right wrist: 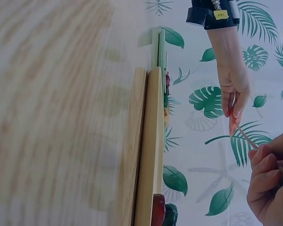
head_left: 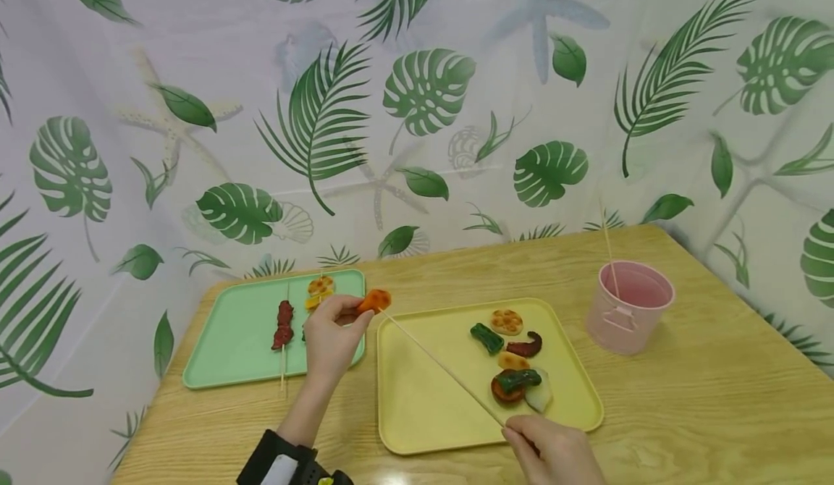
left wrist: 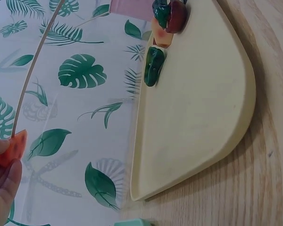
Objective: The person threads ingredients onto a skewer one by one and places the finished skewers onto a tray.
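Observation:
My left hand [head_left: 334, 333] pinches an orange food piece [head_left: 374, 300] [left wrist: 13, 147] above the gap between the two trays. A thin wooden skewer [head_left: 443, 366] [left wrist: 34, 70] runs from that piece down to my right hand [head_left: 554, 449], which pinches its lower end near the yellow tray's [head_left: 423, 412] front edge. The skewer's tip meets the orange piece. In the right wrist view my right fingers [right wrist: 269, 181] grip the skewer [right wrist: 245, 136] and my left hand [right wrist: 233, 89] holds the orange piece [right wrist: 233, 123].
Several food pieces [head_left: 515, 358] lie on the yellow tray's right side. A green tray [head_left: 228, 347] at left holds two filled skewers [head_left: 284, 326]. A pink bucket [head_left: 628, 316] with one skewer stands at right. A leaf-print curtain hangs behind the wooden table [head_left: 704, 398].

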{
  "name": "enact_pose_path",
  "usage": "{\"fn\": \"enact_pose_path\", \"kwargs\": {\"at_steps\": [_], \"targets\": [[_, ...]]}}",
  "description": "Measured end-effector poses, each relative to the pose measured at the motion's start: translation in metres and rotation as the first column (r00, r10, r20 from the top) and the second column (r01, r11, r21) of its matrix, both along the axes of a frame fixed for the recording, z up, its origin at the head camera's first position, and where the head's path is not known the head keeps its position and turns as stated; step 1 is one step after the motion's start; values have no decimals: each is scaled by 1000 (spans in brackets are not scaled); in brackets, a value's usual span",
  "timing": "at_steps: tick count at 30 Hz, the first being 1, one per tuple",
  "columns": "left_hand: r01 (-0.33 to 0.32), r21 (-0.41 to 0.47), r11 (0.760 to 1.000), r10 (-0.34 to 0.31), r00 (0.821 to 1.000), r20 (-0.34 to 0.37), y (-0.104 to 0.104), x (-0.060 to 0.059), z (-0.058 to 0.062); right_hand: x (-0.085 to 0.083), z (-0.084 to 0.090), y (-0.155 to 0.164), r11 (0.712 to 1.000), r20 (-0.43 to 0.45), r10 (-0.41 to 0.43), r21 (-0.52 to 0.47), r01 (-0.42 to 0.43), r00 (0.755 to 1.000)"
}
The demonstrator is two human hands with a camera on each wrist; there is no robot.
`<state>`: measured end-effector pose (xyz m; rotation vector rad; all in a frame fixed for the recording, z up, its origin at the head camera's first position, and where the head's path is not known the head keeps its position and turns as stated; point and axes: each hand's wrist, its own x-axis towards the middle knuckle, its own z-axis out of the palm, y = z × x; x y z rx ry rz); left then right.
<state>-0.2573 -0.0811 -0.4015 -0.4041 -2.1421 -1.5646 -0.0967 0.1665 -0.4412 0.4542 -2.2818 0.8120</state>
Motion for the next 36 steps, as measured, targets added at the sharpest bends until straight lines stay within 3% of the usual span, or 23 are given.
{"fn": "enact_pose_path", "kwargs": {"at_steps": [7,12,16,22,31,36], "targets": [[7,9,1000,-7,1000,-4,0,0,-4,3,6,-4,999,123,-28,-26,32,992],[14,26,1000,-14,1000,-26,0,0,-1,3,8,-4,997,288,25,-82,-2,957],[24,-1,1000,-24,1000,-15,0,3,-2,3,8,-3,995,347,48,-101,-13,937],[26,-18,999,-26,1000,-5,2,9,-10,1,8,-6,992,320,96,-107,-64,943],[28,-12,1000,-29,999,-37,6,12,-7,-3,4,-6,988,232,122,-120,-96,965],[40,-24,999,-42,997,-67,8,12,-8,-4,5,-5,984,296,150,-137,-114,943]]}}
